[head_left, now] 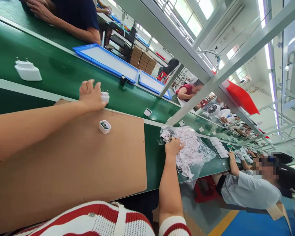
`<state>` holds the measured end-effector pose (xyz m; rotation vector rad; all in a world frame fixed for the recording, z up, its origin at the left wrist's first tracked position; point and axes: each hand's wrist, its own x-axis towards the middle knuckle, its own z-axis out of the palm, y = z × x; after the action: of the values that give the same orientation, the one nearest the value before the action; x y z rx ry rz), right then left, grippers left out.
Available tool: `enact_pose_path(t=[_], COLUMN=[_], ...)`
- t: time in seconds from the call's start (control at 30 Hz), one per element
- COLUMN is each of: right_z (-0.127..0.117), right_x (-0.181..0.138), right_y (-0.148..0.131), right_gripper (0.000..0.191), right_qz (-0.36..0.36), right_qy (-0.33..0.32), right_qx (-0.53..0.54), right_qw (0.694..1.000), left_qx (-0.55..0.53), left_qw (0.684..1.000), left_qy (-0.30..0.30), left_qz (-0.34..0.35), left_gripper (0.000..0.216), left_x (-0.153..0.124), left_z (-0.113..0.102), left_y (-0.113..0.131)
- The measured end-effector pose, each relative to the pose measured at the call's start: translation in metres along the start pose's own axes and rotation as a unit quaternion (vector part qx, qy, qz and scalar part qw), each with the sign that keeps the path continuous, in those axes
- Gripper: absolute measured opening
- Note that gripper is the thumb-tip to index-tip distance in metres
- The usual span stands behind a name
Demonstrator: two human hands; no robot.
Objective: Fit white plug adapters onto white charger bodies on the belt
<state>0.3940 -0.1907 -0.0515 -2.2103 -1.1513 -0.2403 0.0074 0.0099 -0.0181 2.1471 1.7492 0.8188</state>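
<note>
My left hand (90,96) is over the belt's near edge, fingers spread, its thumb side against a white plug adapter (105,97) with metal pins upward. Below it, a white charger housing (105,127) lies on the cardboard sheet (88,160), its open end showing parts inside. My right hand (173,146) reaches into a clear plastic bag (200,149) full of small white plastic pieces (188,141). The fingers there curl among the pieces, and what they pinch is hidden.
On the green belt (61,78) lie another white plug adapter (28,70), a white housing (147,112) and a small black object (123,80). Blue-rimmed trays (108,60) line its far side. A metal post (186,108) rises by the bag. Co-workers sit across and to the right.
</note>
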Motion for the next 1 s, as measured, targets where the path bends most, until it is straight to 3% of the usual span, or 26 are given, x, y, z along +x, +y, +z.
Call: enact_pose_path(t=[0.07,0.1,0.13,0.2,0.27,0.3,0.37,0.43,0.57,0.63,0.77,0.9,1.0], right_z=[-0.005,-0.006,-0.007,-0.005,-0.003,-0.003,-0.005,-0.009,-0.014,-0.013,-0.012,-0.019,-0.018], right_x=[-0.005,-0.009,-0.012,-0.018,-0.023,-0.026,-0.032,-0.038,-0.052,-0.061,-0.076,-0.084,-0.086], right_y=[-0.004,-0.006,-0.010,-0.018,-0.028,-0.033,-0.044,-0.054,-0.070,-0.077,-0.091,-0.107,-0.117], right_gripper=[0.011,0.013,0.017,0.025,0.034,0.038,0.044,0.048,0.047,0.041,0.037,0.024,0.013], right_qz=[0.019,0.028,0.039,0.070,0.100,0.107,0.104,0.095,0.070,0.065,0.054,-0.108,-0.219], right_qy=[0.002,-0.002,-0.014,-0.063,-0.130,-0.164,-0.222,-0.276,-0.309,-0.298,-0.294,-0.246,-0.217], right_qx=[0.059,0.087,0.125,0.242,0.394,0.453,0.505,0.506,0.468,0.442,0.394,0.319,0.250], right_qw=[0.998,0.996,0.991,0.966,0.904,0.870,0.828,0.812,0.825,0.844,0.869,0.909,0.918], left_qx=[-0.020,-0.040,-0.065,-0.106,-0.120,-0.116,-0.105,-0.106,-0.176,-0.213,-0.263,-0.295,-0.309], left_qw=[0.996,0.991,0.982,0.950,0.918,0.912,0.918,0.926,0.930,0.929,0.917,0.909,0.901], left_qy=[0.035,0.013,-0.034,-0.190,-0.314,-0.340,-0.338,-0.310,-0.239,-0.210,-0.214,-0.206,-0.213], left_qz=[0.081,0.130,0.175,0.224,0.211,0.197,0.179,0.187,0.215,0.218,0.211,0.209,0.220], left_gripper=[0.087,0.082,0.079,0.081,0.083,0.081,0.074,0.065,0.063,0.065,0.054,0.052,0.046], left_x=[-0.017,-0.026,-0.034,-0.049,-0.062,-0.069,-0.085,-0.102,-0.130,-0.138,-0.143,-0.142,-0.140], left_z=[-0.005,-0.007,-0.009,-0.011,-0.009,-0.006,0.003,0.015,0.045,0.056,0.062,0.060,0.061], left_y=[-0.002,-0.005,-0.009,-0.017,-0.019,-0.016,-0.002,0.017,0.045,0.048,0.041,0.037,0.036])
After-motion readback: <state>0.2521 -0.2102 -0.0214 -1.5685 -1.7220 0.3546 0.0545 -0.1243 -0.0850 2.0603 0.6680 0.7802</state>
